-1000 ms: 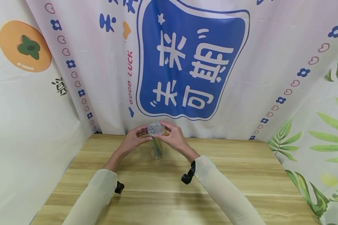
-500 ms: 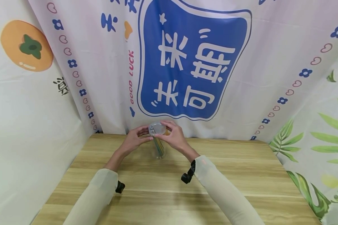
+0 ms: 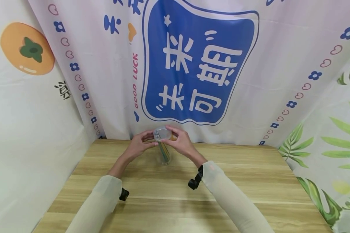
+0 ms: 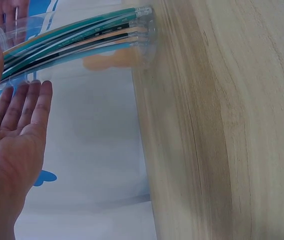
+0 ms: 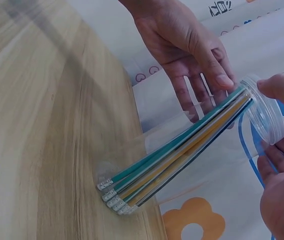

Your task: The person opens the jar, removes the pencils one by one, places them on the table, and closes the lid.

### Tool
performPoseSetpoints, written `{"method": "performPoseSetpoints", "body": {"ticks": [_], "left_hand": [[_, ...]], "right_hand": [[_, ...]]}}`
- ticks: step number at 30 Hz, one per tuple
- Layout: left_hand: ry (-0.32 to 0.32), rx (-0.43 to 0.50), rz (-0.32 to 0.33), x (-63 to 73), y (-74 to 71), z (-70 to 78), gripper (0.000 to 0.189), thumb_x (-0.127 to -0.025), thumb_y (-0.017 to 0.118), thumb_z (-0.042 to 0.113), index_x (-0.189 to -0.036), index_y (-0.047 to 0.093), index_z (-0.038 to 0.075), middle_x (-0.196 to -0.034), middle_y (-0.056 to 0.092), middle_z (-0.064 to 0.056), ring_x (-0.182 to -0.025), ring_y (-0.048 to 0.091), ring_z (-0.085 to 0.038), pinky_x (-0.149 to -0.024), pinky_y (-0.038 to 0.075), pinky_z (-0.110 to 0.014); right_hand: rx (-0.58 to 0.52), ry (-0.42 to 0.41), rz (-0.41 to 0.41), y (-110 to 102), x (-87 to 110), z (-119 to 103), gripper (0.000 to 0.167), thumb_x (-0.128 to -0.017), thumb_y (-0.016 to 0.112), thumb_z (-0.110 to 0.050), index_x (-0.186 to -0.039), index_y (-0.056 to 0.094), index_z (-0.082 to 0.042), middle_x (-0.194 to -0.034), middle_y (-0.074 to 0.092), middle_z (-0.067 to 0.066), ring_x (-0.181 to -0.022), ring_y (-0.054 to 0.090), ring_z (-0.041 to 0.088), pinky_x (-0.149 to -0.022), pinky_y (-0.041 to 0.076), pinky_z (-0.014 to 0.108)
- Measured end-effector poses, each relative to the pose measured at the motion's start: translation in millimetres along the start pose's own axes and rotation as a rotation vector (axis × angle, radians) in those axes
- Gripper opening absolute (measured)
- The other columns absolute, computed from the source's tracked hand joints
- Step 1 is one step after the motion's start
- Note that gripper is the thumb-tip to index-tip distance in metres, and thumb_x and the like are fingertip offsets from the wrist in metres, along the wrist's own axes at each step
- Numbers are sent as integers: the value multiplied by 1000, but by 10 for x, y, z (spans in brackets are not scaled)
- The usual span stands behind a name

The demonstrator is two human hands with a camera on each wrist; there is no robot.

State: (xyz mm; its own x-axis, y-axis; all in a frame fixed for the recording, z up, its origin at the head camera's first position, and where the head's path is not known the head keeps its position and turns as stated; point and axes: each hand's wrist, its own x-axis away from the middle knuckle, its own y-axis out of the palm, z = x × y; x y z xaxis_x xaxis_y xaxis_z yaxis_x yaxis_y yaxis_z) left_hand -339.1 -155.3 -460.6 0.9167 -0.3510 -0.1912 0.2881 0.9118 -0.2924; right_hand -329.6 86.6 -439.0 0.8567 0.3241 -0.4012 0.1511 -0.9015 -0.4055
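A clear plastic jar (image 3: 167, 160) stands on the wooden table, close to the back edge. Inside lean several pencils (image 5: 182, 145) in green, yellow and dark blue, their metal-and-eraser ends down at the jar's base. The round clear lid (image 5: 264, 110) sits at the jar's top. From the left, my left hand (image 3: 138, 145) holds the jar just under the lid, thumb on the near side and fingers at the far side. My right hand (image 3: 181, 142) grips the lid's rim between thumb and fingers. Whether the lid is loose cannot be told.
The wooden table (image 3: 236, 181) spreads out in front of the jar. Right behind its back edge hangs a printed cloth (image 3: 116, 110) with a blue panel. More printed cloth walls stand left and right.
Both hands stay in place around the jar's top, with hardly any visible motion. The jar and its pencils stay where they were.
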Motion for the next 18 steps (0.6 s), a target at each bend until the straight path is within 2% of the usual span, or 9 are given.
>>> {"method": "performPoseSetpoints", "body": {"ticks": [5, 8, 18], "left_hand": [[1, -1, 1, -6, 4, -16, 59, -95, 83, 16, -146, 58, 0, -141, 65, -21, -133, 63, -38, -98, 62, -31], [7, -6, 2, -1, 10, -15, 60, -95, 83, 17, -147, 58, 0, -142, 65, -21, -133, 63, -39, -98, 62, -32], [18, -10, 10, 10, 13, -7, 60, -95, 83, 16, -147, 58, 0, -141, 66, -21, -132, 63, -39, -97, 62, -30]], "right_hand": [[-28, 8, -42, -19, -3, -2, 63, -96, 81, -16, -152, 56, -5, -157, 55, 15, -144, 54, 33, -120, 45, 49], [-24, 10, -29, -16, 12, -12, 62, -96, 81, -14, -152, 56, -5, -157, 55, 14, -143, 54, 32, -120, 46, 47], [91, -34, 225, 81, 121, -34, 55, -87, 90, -23, -133, 70, -1, -131, 68, 12, -122, 68, 30, -105, 59, 44]]}}
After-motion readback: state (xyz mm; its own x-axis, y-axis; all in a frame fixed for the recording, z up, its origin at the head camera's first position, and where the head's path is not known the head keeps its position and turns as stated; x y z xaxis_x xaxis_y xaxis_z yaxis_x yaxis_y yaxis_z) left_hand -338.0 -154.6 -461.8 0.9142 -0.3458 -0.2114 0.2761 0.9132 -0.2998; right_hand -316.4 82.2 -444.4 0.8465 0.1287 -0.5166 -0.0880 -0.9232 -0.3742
